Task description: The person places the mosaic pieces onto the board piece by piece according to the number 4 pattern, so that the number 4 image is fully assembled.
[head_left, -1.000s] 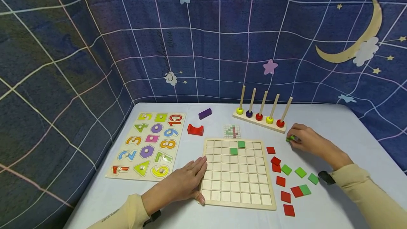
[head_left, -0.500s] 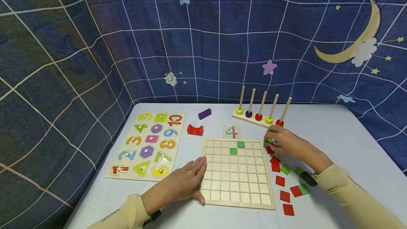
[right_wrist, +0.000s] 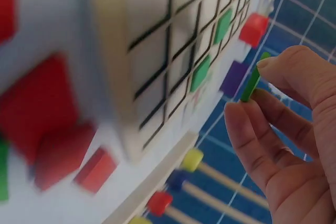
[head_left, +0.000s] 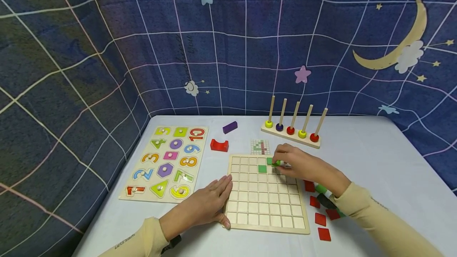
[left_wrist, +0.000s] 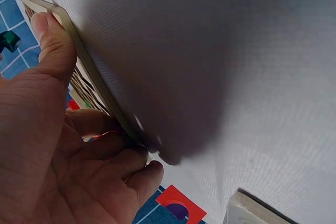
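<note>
- Your right hand (head_left: 300,163) just reached the grid board (head_left: 264,196), fingers pinching a green tile (right_wrist: 253,82)
- So imo tile's unseated, exact cell's hard to tell
- Left hand (head_left: 207,200) still on its left edge, fingers loose

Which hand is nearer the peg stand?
Right. The right hand is in front of the peg stand, over the grid board; the left hand is farther, at the board's left edge.

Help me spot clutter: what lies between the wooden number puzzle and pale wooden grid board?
In the head view: the left hand, white tablecloth and a red arched block at the far end.
</note>
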Demonstrator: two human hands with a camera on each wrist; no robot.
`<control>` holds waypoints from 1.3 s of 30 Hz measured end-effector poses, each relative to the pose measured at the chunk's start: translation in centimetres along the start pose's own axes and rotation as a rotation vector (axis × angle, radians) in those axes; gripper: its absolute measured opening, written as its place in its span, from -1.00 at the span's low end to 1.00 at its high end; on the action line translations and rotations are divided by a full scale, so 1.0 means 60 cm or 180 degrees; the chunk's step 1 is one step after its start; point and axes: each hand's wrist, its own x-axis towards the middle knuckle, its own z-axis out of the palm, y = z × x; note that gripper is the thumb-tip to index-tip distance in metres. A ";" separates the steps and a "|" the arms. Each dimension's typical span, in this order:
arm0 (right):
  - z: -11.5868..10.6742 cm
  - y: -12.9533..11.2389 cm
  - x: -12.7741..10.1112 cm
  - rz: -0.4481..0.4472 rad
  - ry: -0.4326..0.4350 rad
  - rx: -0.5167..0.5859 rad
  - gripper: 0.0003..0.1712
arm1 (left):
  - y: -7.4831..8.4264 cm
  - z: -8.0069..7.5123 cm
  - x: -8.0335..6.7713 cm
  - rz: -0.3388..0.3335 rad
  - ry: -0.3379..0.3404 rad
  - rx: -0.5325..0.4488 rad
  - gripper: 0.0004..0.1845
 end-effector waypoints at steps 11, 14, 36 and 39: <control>0.044 -0.035 0.045 -0.0347 -0.0207 -0.0061 -0.86 | -0.002 0.004 0.002 0.0023 0.0025 0.0038 0.23; 0.053 -0.037 0.053 -0.0356 -0.0289 -0.0022 -0.88 | -0.001 0.002 0.001 0.0021 0.0011 0.0044 0.23; 0.084 -0.055 0.065 -0.0324 -0.0309 -0.0307 -0.93 | -0.003 0.003 0.002 0.0041 0.0046 0.0088 0.23; 0.085 -0.058 0.064 -0.0297 -0.0344 -0.0354 -0.94 | -0.003 0.003 0.001 0.0052 0.0046 0.0083 0.23</control>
